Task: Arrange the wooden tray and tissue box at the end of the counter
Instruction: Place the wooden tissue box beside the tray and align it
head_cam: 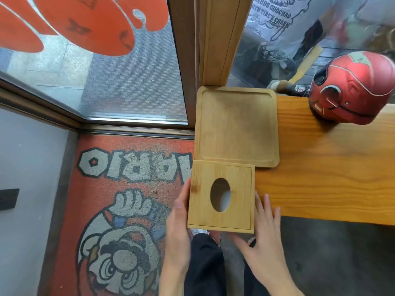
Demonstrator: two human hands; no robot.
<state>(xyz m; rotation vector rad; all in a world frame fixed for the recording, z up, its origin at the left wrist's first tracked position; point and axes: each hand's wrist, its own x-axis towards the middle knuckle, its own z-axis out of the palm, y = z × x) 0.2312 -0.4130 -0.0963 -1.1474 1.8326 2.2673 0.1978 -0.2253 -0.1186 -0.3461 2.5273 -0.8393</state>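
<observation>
A square wooden tray (237,124) with a raised rim lies flat at the left end of the wooden counter (324,178), against the window post. Just in front of it stands the wooden tissue box (222,195), its lid showing an oval hole. The box touches the tray's near edge. My left hand (178,227) lies flat against the box's left side. My right hand (265,233) is at the box's right side, fingers spread and straight. Whether the palms press the box I cannot tell; neither hand wraps around it.
A red helmet (352,88) rests on the counter's far right. A wooden post (218,39) rises behind the tray, with glass on both sides. Below left is a red doormat (119,210) on the floor. My dark trousers show under the box.
</observation>
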